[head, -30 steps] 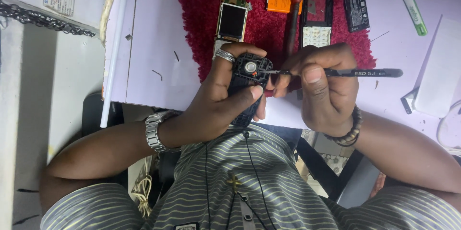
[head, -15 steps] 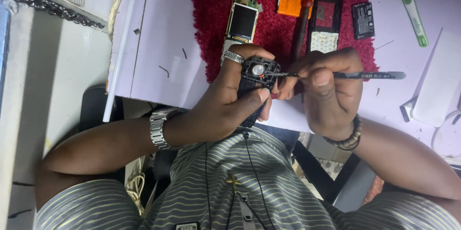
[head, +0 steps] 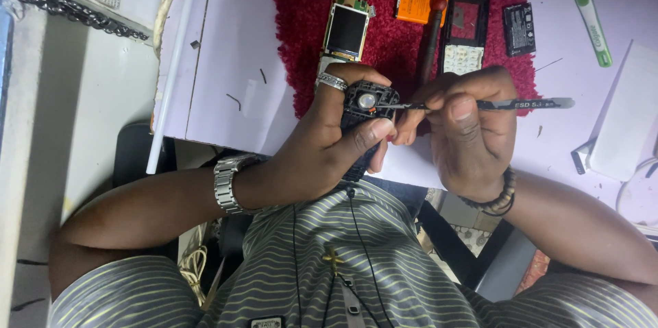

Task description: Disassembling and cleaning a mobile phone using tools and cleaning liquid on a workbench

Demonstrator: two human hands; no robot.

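My left hand (head: 322, 143) grips a black phone housing (head: 367, 105) with a round silver part on it, thumb pressed on its lower side. My right hand (head: 466, 129) pinches thin metal tweezers (head: 507, 104), their tip touching the housing beside the silver part. Both hands hover over the near edge of a red fuzzy mat (head: 391, 19). On the mat lie a phone board with a small screen (head: 346, 26), an orange battery (head: 415, 4), a black keypad frame (head: 462, 26) and a dark-handled tool (head: 430, 40).
A small black battery (head: 519, 28) lies at the mat's right edge. A green and white toothbrush (head: 588, 9) rests on the pale purple table (head: 226, 61). A white box (head: 627, 119) sits at right. A chain (head: 62, 2) lies top left.
The view has shifted slightly, so the mat and parts sit a little lower in frame. Both hands keep the same hold, with the tweezer tip still at the housing.
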